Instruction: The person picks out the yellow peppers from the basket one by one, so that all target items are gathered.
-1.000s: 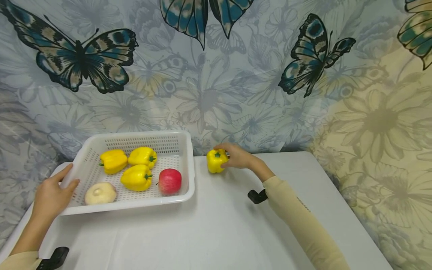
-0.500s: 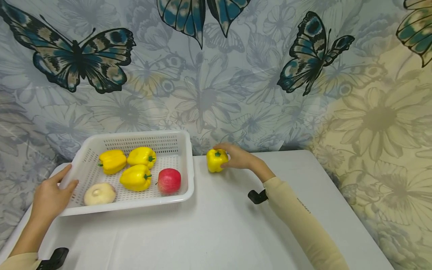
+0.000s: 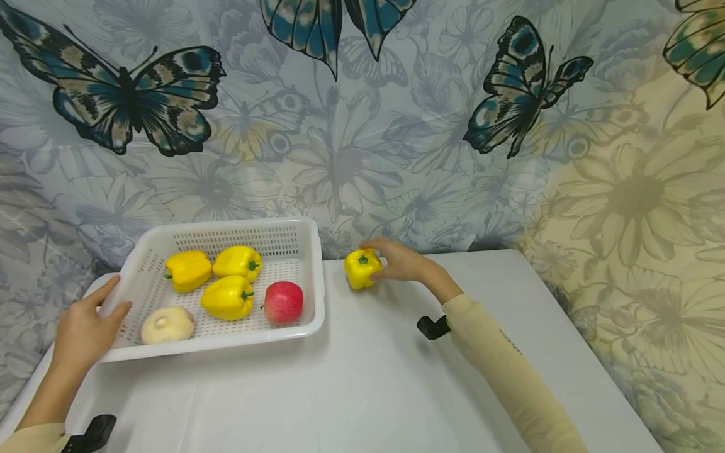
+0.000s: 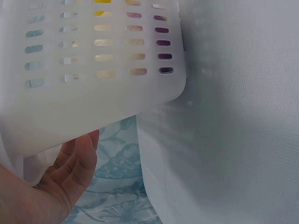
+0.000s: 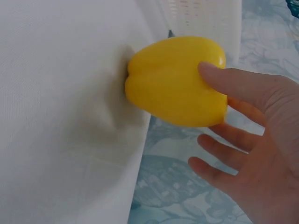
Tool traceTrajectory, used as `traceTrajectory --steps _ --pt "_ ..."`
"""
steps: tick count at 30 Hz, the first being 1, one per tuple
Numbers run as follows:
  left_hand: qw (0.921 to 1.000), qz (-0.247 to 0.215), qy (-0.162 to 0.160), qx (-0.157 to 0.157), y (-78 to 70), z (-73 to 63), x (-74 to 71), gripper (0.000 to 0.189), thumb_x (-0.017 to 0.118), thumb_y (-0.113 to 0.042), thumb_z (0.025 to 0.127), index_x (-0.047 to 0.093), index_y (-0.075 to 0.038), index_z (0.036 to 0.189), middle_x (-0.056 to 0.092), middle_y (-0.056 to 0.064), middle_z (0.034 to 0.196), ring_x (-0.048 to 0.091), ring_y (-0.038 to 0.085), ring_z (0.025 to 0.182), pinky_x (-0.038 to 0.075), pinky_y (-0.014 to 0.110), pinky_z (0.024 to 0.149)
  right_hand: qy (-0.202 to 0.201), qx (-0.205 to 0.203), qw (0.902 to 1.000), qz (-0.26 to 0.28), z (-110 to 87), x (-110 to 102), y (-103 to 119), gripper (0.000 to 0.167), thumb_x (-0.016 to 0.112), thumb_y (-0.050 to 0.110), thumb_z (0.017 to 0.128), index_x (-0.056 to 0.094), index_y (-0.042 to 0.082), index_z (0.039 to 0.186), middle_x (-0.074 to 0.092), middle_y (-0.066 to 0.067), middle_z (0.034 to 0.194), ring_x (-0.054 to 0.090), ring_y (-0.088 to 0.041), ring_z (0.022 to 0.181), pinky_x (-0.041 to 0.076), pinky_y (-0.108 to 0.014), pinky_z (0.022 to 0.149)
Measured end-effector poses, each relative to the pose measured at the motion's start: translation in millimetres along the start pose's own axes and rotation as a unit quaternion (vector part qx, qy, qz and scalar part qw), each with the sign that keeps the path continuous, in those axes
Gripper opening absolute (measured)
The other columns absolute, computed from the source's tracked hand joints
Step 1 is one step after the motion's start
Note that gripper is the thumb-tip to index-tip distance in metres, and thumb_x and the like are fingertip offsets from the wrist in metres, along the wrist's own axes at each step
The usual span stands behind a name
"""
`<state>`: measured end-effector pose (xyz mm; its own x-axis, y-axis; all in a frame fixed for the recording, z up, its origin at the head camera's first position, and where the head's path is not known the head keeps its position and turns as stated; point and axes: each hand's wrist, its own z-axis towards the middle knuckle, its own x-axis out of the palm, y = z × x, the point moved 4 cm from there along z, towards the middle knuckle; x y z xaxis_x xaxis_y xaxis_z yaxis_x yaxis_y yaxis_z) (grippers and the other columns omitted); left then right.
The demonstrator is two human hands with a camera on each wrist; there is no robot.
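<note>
My right hand (image 3: 401, 262) pinches a yellow bell pepper (image 3: 358, 270) near the back of the table, to the right of a white plastic basket (image 3: 226, 343). In the right wrist view the thumb lies on the near side of the bell pepper (image 5: 173, 81), and the lower fingers spread away from it. My left hand (image 3: 85, 328) grips the basket's left rim, its fingers reaching under the edge in the left wrist view. Inside the basket lie three yellow bell peppers (image 3: 228, 298), a red apple (image 3: 283, 303) and a pale, round, flattish vegetable (image 3: 167, 325).
A white cloth covers the table (image 3: 351, 384). Right behind it hangs a butterfly-and-flower patterned cloth (image 3: 351, 163). The basket's perforated wall (image 4: 103, 56) rises beside my left hand.
The bell pepper in my right hand has tilted slightly and shifted a little to the left. My left hand and the basket stay as they were.
</note>
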<state>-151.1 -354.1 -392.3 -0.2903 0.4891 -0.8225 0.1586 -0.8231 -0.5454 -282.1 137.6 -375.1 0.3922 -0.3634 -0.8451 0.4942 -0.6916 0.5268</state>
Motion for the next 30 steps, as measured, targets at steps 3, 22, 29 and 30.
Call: traceTrajectory --steps 3,22,29,30 --pt "1.0000 0.001 -0.003 0.001 -0.2 -0.5 0.1 0.057 0.054 -0.008 0.097 0.031 0.004 0.149 0.041 0.046 0.130 0.045 0.063 0.109 0.039 0.066 0.079 -0.003 0.006 0.9999 -0.012 0.6 0 0 0.072 0.079 0.016 0.083 0.045 0.001 0.144 0.046 -0.014 0.148 0.035 -0.034 0.140 0.028 -0.050 0.113" --pt "1.0000 0.000 0.000 0.006 1.7 3.3 0.6 0.057 0.054 -0.010 0.098 0.031 0.003 0.149 0.040 0.046 0.131 0.045 0.064 0.109 0.039 0.067 0.079 -0.025 0.000 0.9994 -0.025 3.0 -12 3 0.070 0.079 0.024 0.084 0.048 0.002 0.142 0.048 -0.015 0.145 0.042 -0.034 0.134 0.034 -0.049 0.109" --pt "1.0000 0.000 0.003 -0.004 1.8 1.9 0.5 0.058 0.054 -0.010 0.098 0.030 0.003 0.149 0.040 0.046 0.132 0.046 0.061 0.107 0.040 0.066 0.078 -0.059 -0.012 0.9980 -0.020 4.3 -23 12 0.059 0.075 0.022 0.088 0.052 0.002 0.139 0.052 -0.014 0.141 0.046 -0.034 0.132 0.037 -0.049 0.107" --pt "1.0000 0.000 0.003 -0.004 1.9 1.8 0.5 0.058 0.053 -0.010 0.098 0.030 0.003 0.150 0.040 0.046 0.132 0.046 0.061 0.107 0.040 0.066 0.078 -0.066 -0.018 0.9975 -0.017 4.5 -24 14 0.057 0.074 0.022 0.089 0.052 0.001 0.138 0.054 -0.014 0.139 0.047 -0.034 0.130 0.038 -0.048 0.106"
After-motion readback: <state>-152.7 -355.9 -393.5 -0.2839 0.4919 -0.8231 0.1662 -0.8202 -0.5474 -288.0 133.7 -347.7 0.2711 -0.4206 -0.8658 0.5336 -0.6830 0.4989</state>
